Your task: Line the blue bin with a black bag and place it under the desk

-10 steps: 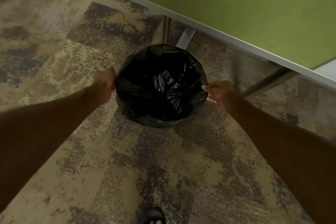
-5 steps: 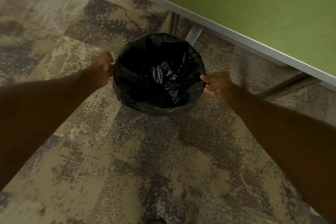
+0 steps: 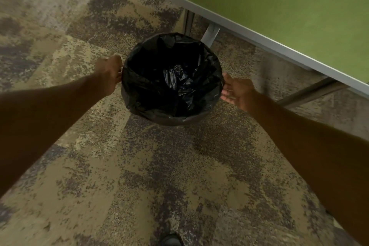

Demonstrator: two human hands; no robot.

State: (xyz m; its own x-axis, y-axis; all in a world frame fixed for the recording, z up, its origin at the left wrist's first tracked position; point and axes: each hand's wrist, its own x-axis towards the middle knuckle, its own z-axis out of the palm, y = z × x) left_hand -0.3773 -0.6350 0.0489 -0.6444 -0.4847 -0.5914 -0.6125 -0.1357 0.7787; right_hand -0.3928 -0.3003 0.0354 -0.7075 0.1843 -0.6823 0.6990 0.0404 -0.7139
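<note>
Bin [image 3: 171, 110] fully lined with black bag [image 3: 173, 78], standing on carpet [image 3: 139, 175] just before the counter [image 3: 259, 38] edge — not under it. Left hand [image 3: 109, 72] grip closed on bag rim; right hand [image 3: 237, 92] grip spread, fingertips at rim.

Carpet and green panel

Mottled tan and grey carpet [image 3: 179, 175] covers the floor; a green panel [image 3: 279, 10] stands upper right; a dark shoe tip [image 3: 170, 240] at bottom.

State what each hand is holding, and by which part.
The left hand grips the bag-lined bin at its left rim. The right hand is open at the right rim, touching at most.
</note>
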